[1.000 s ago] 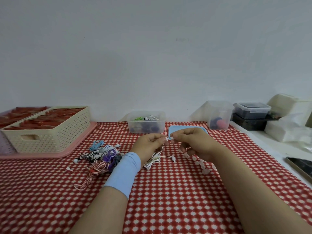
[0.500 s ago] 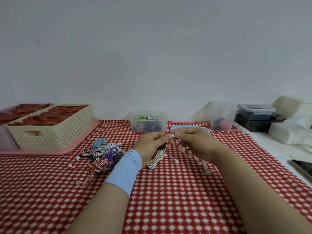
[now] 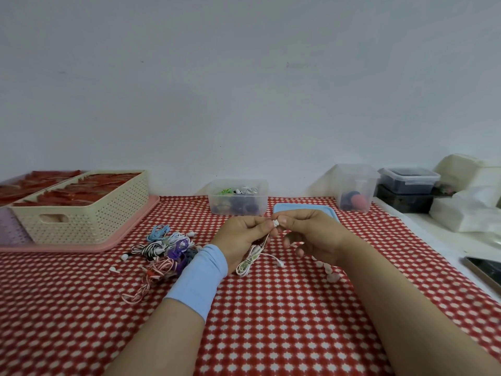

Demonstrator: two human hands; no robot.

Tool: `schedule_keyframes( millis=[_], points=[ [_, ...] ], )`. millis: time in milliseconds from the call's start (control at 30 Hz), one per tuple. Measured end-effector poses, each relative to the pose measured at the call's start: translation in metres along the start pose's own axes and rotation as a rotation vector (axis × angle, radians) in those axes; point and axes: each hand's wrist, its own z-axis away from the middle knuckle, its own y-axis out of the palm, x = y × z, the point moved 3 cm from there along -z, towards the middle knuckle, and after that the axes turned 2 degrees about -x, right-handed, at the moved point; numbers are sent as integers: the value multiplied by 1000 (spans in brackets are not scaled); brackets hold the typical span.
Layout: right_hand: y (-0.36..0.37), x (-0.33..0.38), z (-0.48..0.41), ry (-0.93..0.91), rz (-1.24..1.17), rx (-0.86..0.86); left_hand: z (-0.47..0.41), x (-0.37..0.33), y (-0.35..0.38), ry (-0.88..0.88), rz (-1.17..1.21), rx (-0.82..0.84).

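Observation:
Over the middle of the red checked tablecloth (image 3: 271, 321) my left hand (image 3: 241, 237) and my right hand (image 3: 311, 234) meet. Between their thumbs and forefingers they pinch a small white earbud (image 3: 275, 223). Its white earphone cable (image 3: 250, 260) hangs down as a coiled bundle below my left palm, with the second bud (image 3: 280, 264) lying on the cloth. A light blue wristband (image 3: 199, 278) covers my left wrist. Several small whitish ear tips (image 3: 326, 270) lie in a row under my right wrist.
A pile of coloured coiled earphones (image 3: 165, 251) lies left of my hands. Behind stand a clear tub (image 3: 238, 197) of earphones, a blue lid (image 3: 303, 210), another clear tub (image 3: 355, 187), a cream basket (image 3: 81, 210) on a pink tray, dark boxes (image 3: 406, 189) and a phone (image 3: 485, 270) at right.
Both hands have stayed together on the earbud and lifted slightly. The hanging cable bundle has drawn closer under my left palm.

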Motion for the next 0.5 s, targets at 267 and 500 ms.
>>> schedule_keyframes(
  millis=[267, 500],
  points=[
    [2, 9, 6, -58, 92, -127, -2, -5, -4, 8, -194, -95],
    [0, 13, 10, -112, 255, -116, -1, -6, -7, 9, -264, -123]
  ],
)
